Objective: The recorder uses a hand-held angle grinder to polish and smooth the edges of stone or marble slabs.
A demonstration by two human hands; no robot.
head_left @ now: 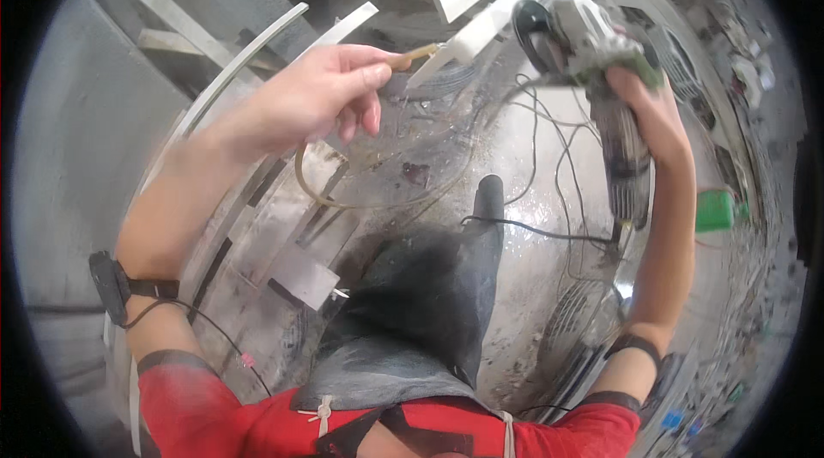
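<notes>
My left hand (322, 93) pinches a thin tan hose (419, 55) near its end, thumb and forefinger together. The hose tip points at the near end of a long white strip (477, 32), perhaps stone. Below the hand, the hose loops round over the wet ground. On the right, my right hand (645, 106) is wrapped round an angle grinder (620, 136), whose body hangs downward. The grinder's round dark disc (534, 26) is beside the white strip, and I cannot tell whether they touch. Some of my right fingers are hidden behind the tool.
Black cables (562, 170) trail across the wet floor under the grinder. Long pale strips (257, 44) lean at the left. A small white slab (306, 279) lies beside my dark apron (403, 303). Rubble and a green container (714, 211) are at the right.
</notes>
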